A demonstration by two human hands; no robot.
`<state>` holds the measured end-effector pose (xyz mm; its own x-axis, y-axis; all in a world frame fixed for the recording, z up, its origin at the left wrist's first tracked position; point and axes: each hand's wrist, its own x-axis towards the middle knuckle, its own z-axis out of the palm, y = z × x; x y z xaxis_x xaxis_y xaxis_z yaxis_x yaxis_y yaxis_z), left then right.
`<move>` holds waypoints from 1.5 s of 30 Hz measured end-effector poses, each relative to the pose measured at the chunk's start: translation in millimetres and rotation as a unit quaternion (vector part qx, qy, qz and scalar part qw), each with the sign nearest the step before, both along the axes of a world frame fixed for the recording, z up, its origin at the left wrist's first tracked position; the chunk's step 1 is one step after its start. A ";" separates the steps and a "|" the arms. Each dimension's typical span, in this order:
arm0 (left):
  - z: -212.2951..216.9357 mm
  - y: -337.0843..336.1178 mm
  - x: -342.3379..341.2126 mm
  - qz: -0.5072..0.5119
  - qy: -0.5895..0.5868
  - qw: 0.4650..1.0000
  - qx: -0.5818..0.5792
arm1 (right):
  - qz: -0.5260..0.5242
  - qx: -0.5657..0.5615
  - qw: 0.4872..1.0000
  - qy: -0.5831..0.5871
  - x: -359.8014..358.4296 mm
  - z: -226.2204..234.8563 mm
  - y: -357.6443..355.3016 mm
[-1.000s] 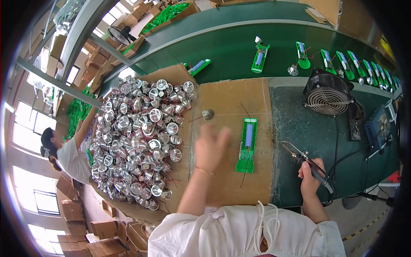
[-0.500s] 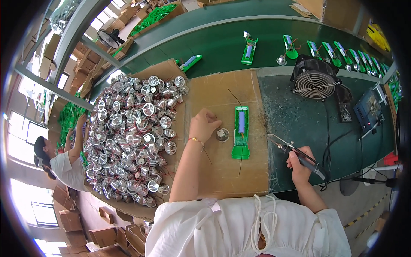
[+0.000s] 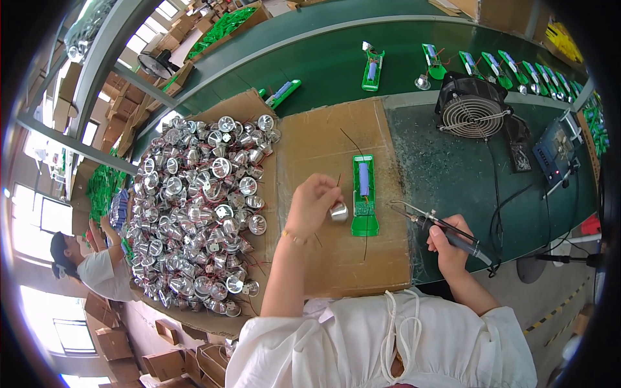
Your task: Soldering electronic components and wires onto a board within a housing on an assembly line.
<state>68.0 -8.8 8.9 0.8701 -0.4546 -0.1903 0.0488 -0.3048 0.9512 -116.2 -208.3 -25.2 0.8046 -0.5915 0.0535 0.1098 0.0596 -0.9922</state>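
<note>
My left hand (image 3: 313, 205) pinches a small silver lamp reflector (image 3: 339, 212), tilted just above the cardboard mat (image 3: 323, 265). Right beside it on the mat lies an open green plastic housing (image 3: 365, 227). It carries a violet-blue cylindrical battery (image 3: 364, 178) and a small green circuit board (image 3: 366, 210), with thin dark wires reaching past both ends. My right hand (image 3: 451, 249) is closed round a soldering iron (image 3: 462, 242), its tip pointing left toward the housing, apart from it.
A big heap of silver reflectors (image 3: 200, 207) fills cardboard on the left. Green housings with batteries (image 3: 372, 72) line the belt (image 3: 310, 77) behind. A black fan (image 3: 472, 110) and a blue soldering station (image 3: 555, 155) stand right. Another person (image 3: 97, 265) works at far left.
My left hand has picked up the reflector, which stood upright on the mat and is now tilted. The soldering iron has shifted slightly left toward the housing.
</note>
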 end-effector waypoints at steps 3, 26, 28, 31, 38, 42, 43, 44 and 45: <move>11.2 3.3 -36.4 0.051 0.050 0.997 -0.032 | 0.045 0.006 0.999 -0.002 2.6 5.5 7.9; -31.0 -7.7 -62.6 0.056 -0.182 0.976 0.107 | 0.057 -0.035 0.998 -0.004 17.7 -1.3 22.8; -31.9 -7.5 -62.0 0.055 -0.179 0.976 0.115 | 0.056 -0.054 0.997 0.003 17.2 -0.9 23.0; -33.3 -8.2 -61.4 0.047 -0.201 0.971 0.125 | 0.063 -0.079 0.995 0.006 16.1 -7.9 22.0; -31.5 -10.4 -61.5 0.062 -0.173 0.976 0.120 | 0.045 -0.005 0.999 -0.006 15.4 -0.2 25.1; -28.1 -11.8 -61.6 0.065 -0.156 0.979 0.111 | 0.036 -0.003 0.999 -0.008 13.5 1.2 22.1; -29.7 -11.2 -61.6 0.065 -0.156 0.979 0.110 | 0.040 -0.009 0.999 -0.008 12.9 1.4 22.9; -32.6 -10.1 -61.3 0.062 -0.172 0.977 0.111 | 0.045 -0.015 0.999 -0.007 13.1 1.6 23.5; -34.1 -9.4 -61.1 0.060 -0.188 0.974 0.111 | 0.045 -0.015 0.999 -0.008 13.8 1.5 24.0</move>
